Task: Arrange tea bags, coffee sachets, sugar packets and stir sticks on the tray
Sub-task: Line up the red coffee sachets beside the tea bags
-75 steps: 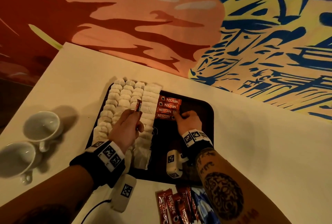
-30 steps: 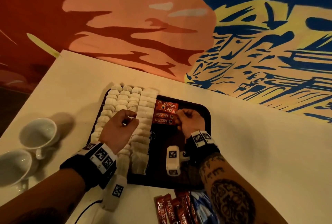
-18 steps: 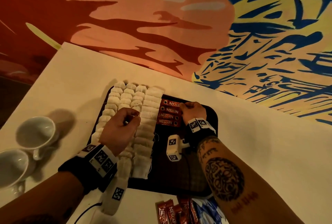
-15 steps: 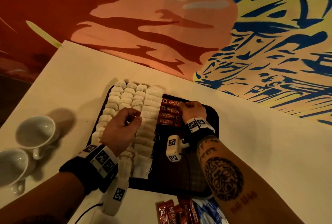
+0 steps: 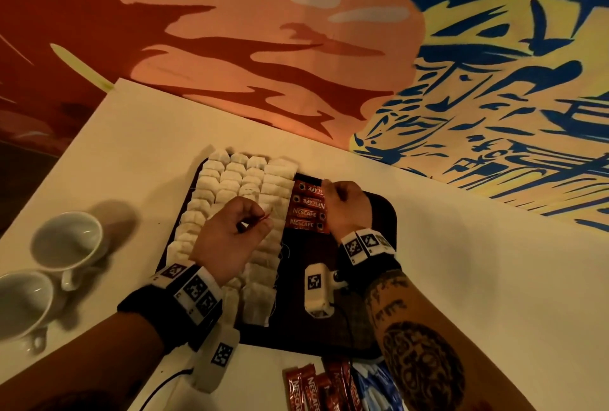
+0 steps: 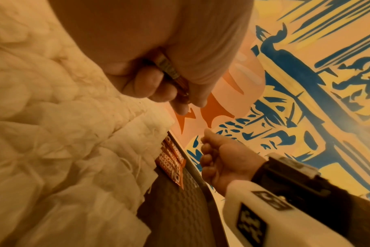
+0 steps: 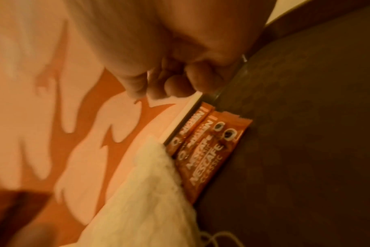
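The right hand (image 5: 344, 206) has slid up to the far end of the four red coffee sachets (image 5: 308, 210) on the dark rectangular tray (image 5: 379, 212), fingers curled. The left hand (image 5: 232, 239) pinches one red sachet (image 6: 172, 75) above the white tea bags (image 5: 227, 186).

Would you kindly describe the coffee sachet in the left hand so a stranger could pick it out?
Start at the dark tray on the white table, its left part covered in tea bags. Above these, the left hand pinches one red sachet. Unlike the four sachets lying flat beside the tea bags, it is held off the tray.
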Motion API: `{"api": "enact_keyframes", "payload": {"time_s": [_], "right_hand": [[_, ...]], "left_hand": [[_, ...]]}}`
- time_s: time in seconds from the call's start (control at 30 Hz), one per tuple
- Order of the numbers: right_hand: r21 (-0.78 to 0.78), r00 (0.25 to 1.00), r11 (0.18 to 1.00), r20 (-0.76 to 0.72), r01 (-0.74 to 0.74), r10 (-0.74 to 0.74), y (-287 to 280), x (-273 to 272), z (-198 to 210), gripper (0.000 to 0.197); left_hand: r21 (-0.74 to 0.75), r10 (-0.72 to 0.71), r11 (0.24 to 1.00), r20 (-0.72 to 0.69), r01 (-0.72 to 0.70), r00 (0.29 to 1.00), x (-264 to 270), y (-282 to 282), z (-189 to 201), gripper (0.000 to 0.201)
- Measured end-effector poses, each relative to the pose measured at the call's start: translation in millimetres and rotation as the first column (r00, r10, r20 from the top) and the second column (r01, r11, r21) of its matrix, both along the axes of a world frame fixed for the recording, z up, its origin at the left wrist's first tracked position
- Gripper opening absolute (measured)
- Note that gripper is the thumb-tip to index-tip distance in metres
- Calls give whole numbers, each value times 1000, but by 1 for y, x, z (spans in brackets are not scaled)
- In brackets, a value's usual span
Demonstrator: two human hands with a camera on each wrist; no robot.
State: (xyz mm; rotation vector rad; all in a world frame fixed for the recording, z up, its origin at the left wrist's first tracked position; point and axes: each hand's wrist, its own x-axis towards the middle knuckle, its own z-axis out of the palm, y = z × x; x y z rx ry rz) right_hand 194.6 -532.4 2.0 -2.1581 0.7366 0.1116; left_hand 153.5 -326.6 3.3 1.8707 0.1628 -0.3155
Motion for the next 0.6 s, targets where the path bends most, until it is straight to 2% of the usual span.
{"api": "enact_keyframes", "payload": {"time_s": [0.1, 0.17, 0.27, 0.37, 0.43, 0.5, 0.6], "right_hand": [[171, 991, 978, 75, -123, 112, 14, -24, 14, 26], [294, 975, 930, 72, -221, 209, 20, -40, 23, 23], [303, 935, 885, 104, -354, 339, 26, -57, 27, 16], [301, 948, 900, 138, -316, 286, 24, -65, 26, 5], [366, 972, 902, 135, -230, 193, 19, -69, 28, 11], [430, 986, 889, 120, -156, 115, 12, -71, 34, 7], [506, 991, 855, 117, -114, 63, 4, -76, 41, 5]], "left_hand": [[7, -6, 1000, 1, 6, 1000, -4, -5, 4, 17], [18, -33, 999, -5, 34, 999, -6, -8, 7, 20], [107, -125, 987, 15, 123, 992, -12, -13, 17, 22], [58, -172, 984, 38, 169, 984, -17, -15, 23, 23], [-29, -128, 991, 32, 129, 991, -18, -16, 23, 27], [-90, -69, 994, -3, 68, 998, -18, -17, 25, 30], [-87, -24, 996, -10, 23, 1000, -19, -18, 26, 19]]}}
